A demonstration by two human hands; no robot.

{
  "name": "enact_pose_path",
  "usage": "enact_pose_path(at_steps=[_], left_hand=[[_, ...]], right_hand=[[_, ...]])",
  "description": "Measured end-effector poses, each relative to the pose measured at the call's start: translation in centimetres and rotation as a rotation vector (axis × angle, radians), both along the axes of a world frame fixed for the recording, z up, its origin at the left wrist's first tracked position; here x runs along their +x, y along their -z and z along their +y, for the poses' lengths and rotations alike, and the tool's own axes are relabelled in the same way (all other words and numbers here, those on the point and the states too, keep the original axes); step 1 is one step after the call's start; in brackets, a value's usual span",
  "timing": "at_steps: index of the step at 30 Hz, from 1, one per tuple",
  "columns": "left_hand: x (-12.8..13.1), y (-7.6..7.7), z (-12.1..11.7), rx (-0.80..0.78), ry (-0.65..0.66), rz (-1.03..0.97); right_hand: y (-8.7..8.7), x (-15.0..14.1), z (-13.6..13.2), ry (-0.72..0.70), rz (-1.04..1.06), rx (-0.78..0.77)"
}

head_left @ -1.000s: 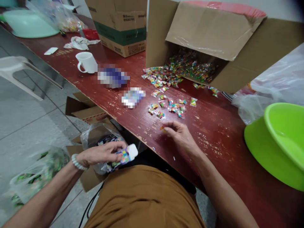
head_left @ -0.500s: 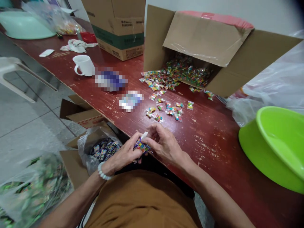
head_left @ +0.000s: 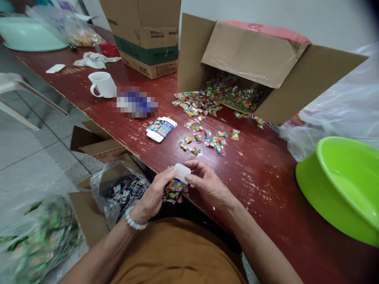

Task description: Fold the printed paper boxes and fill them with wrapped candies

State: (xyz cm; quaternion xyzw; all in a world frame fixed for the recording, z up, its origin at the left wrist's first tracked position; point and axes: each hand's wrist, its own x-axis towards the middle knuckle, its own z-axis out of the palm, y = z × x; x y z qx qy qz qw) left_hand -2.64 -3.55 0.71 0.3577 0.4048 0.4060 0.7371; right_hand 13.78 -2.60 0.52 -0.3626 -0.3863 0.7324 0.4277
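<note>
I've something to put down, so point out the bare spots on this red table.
Widest: right of the loose colourful wrapped candies, up to the bright green plastic basin. Smaller: between the white mug and the tall green-banded cardboard carton. Crowded: the mouth of the open brown cardboard box, where many more lie heaped.

This seems to be a small packing workplace — on the long worn red wooden table [head_left: 251, 169] lies a big open brown cardboard box [head_left: 296, 94] of small wrapped colourful candies [head_left: 231, 90].
</note>
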Motion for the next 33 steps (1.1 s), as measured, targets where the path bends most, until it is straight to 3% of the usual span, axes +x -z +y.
enact_pose_path(at_steps=[2, 4, 8, 11, 14, 17, 19, 22, 27, 29, 33], left_hand=[[0.2, 0.1, 0.1, 0.008, -0.003, 0.002], [0.2, 0.2, 0.1, 0.032, -0.015, -0.005], [0.0, -0.2, 0.3, -0.09, 0.016, -0.108], [-0.1, -0.9, 0.4, -0.243, 0.068, -0.212], [0.3, -1.3, 0.4, -0.249, 0.005, -0.22], [0.7, -1.3, 0.3, -0.212, -0.039, -0.189], [0.7, -1.0, 0.2, -0.177, -0.041, -0.171], [0.5, -0.6, 0.3, -0.177, -0.049, -0.144], [0.2, 0.0, 0.8, -0.251, -0.074, -0.154], [0.2, 0.1, 1.0, -0.242, -0.089, -0.149], [-1.9, 0.1, 0.9, -0.073, -0.22, 0.037]], right_hand=[[0.2, -0.8, -0.4, 0.007, 0.004, -0.018], [0.3, -1.3, -0.6, 0.066, -0.056, 0.059], [0.2, -0.9, -0.5, 0.281, -0.411, 0.55], [-0.1, -0.1, -0.4, 0.188, -0.562, 0.77], [-0.3, -0.3, -0.3, 0.153, -0.524, 0.563], [-0.3, -1.2, -0.1, 0.153, -0.287, 0.184], [-0.4, -1.6, 0.1, 0.142, -0.166, 0.065], [-0.8, -1.5, 0.1, 0.136, -0.219, 0.177], [-0.7, -1.1, -0.5, 0.129, -0.511, 0.681], [-0.2, -1.4, -0.7, 0.111, -0.533, 0.682], [1.2, -1.5, -0.5, 0.014, -0.409, 0.413]])
